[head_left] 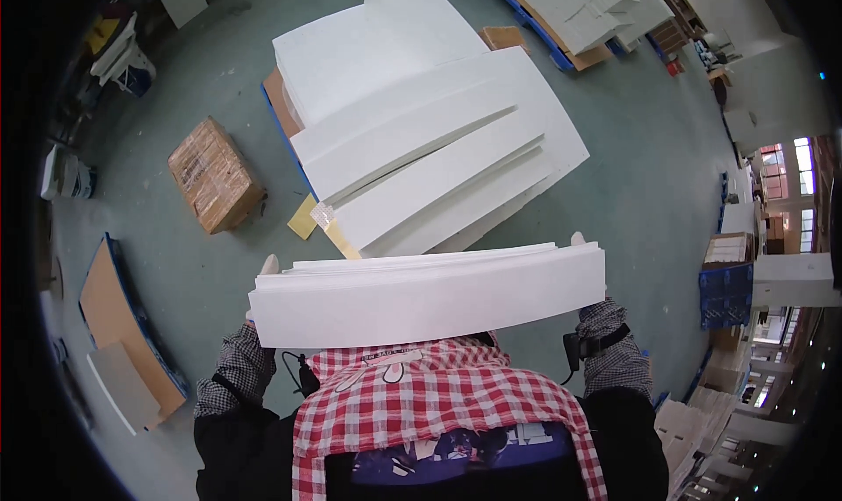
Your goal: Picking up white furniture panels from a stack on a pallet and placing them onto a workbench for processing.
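Observation:
I carry a stack of long, narrow white boards (428,306) level in front of my body, gripped at its two ends. At the left end is my left hand (268,265), closed on the stack with its thumb showing over the top edge. My right hand (577,239) holds the other end the same way; boards hide most of the fingers of both hands. Just beyond the held stack lies a large pile of white boards (377,63), with several narrow strips (438,172) laid slantwise on its near side.
A brown taped carton (210,177) stands on the green floor left of the pile, near a yellow sheet (303,218). At the left, a brown board (123,321) lies on a blue pallet. More white boards (579,10) are stacked far right, and a blue pallet (726,296) stands at right.

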Available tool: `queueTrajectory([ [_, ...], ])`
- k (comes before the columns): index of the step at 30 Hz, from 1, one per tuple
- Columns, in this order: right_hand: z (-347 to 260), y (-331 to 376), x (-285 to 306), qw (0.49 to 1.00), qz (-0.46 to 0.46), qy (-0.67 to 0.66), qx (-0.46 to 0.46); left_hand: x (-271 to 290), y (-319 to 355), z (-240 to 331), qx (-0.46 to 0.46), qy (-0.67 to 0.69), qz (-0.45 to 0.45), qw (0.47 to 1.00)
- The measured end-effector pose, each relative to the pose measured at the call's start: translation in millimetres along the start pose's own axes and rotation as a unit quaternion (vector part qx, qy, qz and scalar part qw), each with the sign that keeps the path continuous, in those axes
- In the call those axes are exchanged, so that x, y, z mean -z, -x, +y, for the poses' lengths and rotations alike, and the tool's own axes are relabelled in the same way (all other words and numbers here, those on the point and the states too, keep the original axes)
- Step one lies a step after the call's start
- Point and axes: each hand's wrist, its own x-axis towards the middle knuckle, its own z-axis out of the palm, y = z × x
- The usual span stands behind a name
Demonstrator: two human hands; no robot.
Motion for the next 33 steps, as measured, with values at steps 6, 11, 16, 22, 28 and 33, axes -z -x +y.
queueTrajectory([
  [6,-56.3,-95.5,23.0,0.989,-0.111,0.096,0.027,-14.9,-8.3,-74.4,-0.115,-0.019,0.085,0.989],
  [11,-67.4,-190.5,52.7,0.945,-0.171,0.177,0.215,-42.0,-25.9,-124.9,-0.169,0.017,0.135,0.976],
  [16,-77.2,-256.0,69.0,0.927,-0.273,0.104,0.234,-124.7,-36.8,-139.5,-0.199,-0.026,0.261,0.944],
  [22,-105.1,-267.8,64.0,0.887,-0.355,0.173,0.239,-130.7,-60.0,-146.8,-0.247,-0.061,0.304,0.918],
  [28,-109.2,-276.0,52.5,0.812,-0.362,0.34,0.307,-102.5,-64.2,-150.0,-0.249,0.002,0.249,0.936],
  [33,-109.8,-285.5,55.0,0.739,-0.334,0.465,0.356,-128.2,-57.8,-141.9,-0.236,-0.035,0.245,0.94],
])
